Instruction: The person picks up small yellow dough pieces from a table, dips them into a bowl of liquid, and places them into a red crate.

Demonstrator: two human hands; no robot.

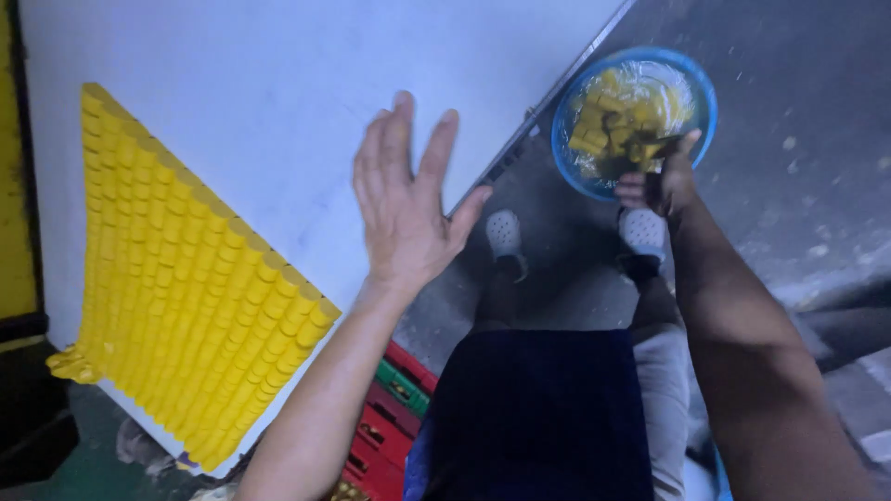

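My left hand (pixel 406 199) hovers flat over the white table (pixel 278 83), fingers spread, holding nothing, a little to the right of a neat slab of yellow caps (pixel 181 278) laid in rows. My right hand (pixel 661 181) reaches down to a blue basin (pixel 566 148) on the floor, lined with clear plastic and holding loose yellow caps (pixel 617 116). Its fingers are closed around a few of those caps at the basin's near rim.
A red and green crate (pixel 390 417) sits under the table edge by my knees. My two white shoes (pixel 506 232) stand on the grey concrete floor beside the basin. A yellow frame (pixel 14 186) runs along the table's left side.
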